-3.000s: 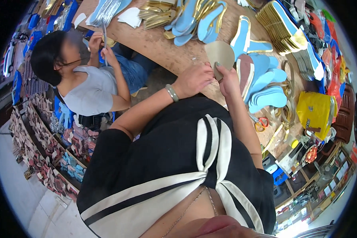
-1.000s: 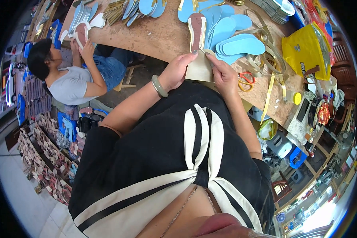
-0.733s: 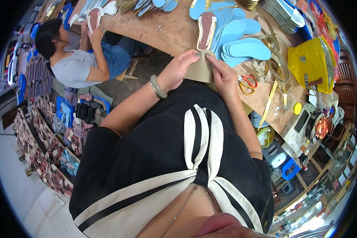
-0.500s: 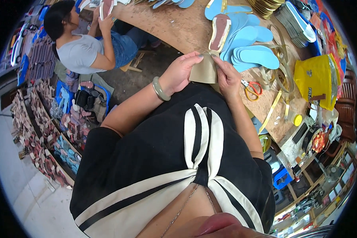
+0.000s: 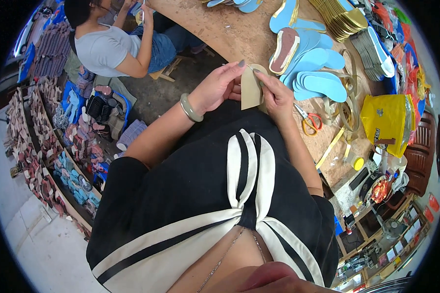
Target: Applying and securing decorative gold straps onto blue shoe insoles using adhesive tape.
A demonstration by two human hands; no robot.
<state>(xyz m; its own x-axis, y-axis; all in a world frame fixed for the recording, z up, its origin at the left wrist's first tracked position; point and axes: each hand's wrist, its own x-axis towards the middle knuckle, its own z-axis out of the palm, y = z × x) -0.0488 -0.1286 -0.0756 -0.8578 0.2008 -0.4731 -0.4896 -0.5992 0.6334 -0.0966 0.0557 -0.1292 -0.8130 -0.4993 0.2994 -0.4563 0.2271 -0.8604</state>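
Note:
Between my hands is a thin beige sheet piece (image 5: 251,93) with a rounded top and a straight lower edge, perhaps a shoe part. My right hand (image 5: 278,97) grips its right side, the thumb pressed on its face near the top. My left hand (image 5: 219,89) is closed at its left side, with the thumb tip beside the rounded top and the other fingers curled below. What those left fingers pinch is too small to make out. Just beyond lies a brown insole with a pale border (image 5: 284,51), next to several light blue insoles (image 5: 312,57).
Orange-handled scissors (image 5: 309,121) and beige strips (image 5: 349,97) lie to the right on the wooden table (image 5: 205,24). Past them stand a yellow bag (image 5: 384,119) and stacked gold-edged soles (image 5: 340,19). Another person (image 5: 107,49) sits at far left, near crates of shoe parts.
The beige piece has turned, so its rounded end now points up and its face shows. My left thumb has shifted slightly left and up. The surroundings have shifted in view.

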